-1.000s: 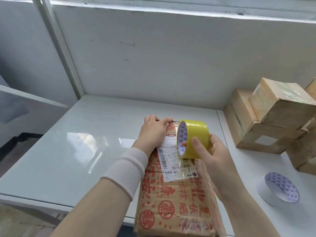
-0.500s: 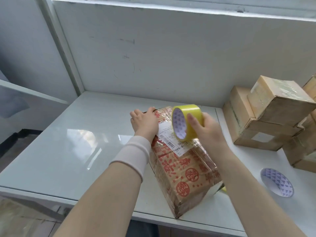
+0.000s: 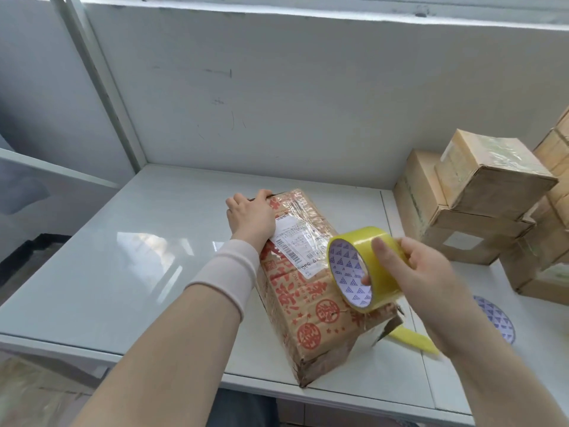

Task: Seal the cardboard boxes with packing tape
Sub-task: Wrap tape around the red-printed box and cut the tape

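A brown cardboard box [image 3: 311, 306] with red print and a white shipping label lies slantwise on the white table [image 3: 123, 272]. Clear tape runs along its top. My left hand [image 3: 251, 218] rests on the box's far left corner, fingers bent over the edge. My right hand [image 3: 421, 272] grips a yellow tape roll [image 3: 365, 268] above the box's near right part, thumb on the outer face and a finger inside the core. A yellow strip of tape [image 3: 412, 337] shows beside the box's near right corner, under my right wrist.
Several taped cardboard boxes [image 3: 480, 192] are stacked at the right against the white wall [image 3: 277, 103]. A second tape roll [image 3: 495, 315] lies flat on the table, partly hidden by my right forearm. The table's front edge runs close below the box.
The box has turned and slid away from the front edge. My right hand has brought the tape roll back from the far end to the near right end. My left hand stays on the far corner.
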Tool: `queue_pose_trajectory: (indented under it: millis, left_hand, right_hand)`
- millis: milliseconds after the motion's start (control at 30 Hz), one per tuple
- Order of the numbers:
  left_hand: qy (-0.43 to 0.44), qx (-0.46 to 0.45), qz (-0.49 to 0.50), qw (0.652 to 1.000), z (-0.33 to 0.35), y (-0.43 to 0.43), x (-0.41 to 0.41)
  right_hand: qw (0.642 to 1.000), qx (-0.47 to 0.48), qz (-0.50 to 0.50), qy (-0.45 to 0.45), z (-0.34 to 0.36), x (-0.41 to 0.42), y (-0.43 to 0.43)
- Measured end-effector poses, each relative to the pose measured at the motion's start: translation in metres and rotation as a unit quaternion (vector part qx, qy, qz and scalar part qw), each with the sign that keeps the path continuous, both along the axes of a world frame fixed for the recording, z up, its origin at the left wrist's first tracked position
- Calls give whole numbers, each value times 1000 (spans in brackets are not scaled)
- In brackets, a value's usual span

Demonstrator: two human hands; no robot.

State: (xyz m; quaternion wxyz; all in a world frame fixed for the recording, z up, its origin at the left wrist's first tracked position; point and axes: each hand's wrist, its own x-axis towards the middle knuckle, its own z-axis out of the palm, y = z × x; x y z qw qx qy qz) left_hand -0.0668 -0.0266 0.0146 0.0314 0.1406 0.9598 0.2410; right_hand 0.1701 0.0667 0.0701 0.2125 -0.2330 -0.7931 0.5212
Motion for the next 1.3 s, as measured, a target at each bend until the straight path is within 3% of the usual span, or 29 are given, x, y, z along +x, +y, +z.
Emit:
queue_pose_trajectory:
  millis: [233,433,633,867,1067,1133,1233,1300]
  left_hand:
    - [-8,3,-1,1000,3,1,1]
    - [-15,3,0,1000,3,1,0]
    - [-2,6,1,1000,1,1,2]
    - [1,-3,-13,1000,0,3,2]
    - [12,-3,-27,1000,-1,5,3]
    - [58,-16,-36,998,9,2,12]
    - [160,-18,-155,975,24,-4,48]
    - [131,26,-288,948,24,-8,86]
  right_hand:
    - [987,-154,11,49,-13,10,-15]
    - [998,-53,-24,-8,4,54,-4]
    - [994,-104,-34,-7,2,66,-17]
    - [994,-55,-74,-66,-2,75,-21]
    - [980,-126,-89,-127,-46,87,-28]
    - [979,-136,-90,-124,-53,85,-29]
    - [978,-148,-96,-113,-58,82,-30]
    - [979,-160,-84,-99,-61,77,-34]
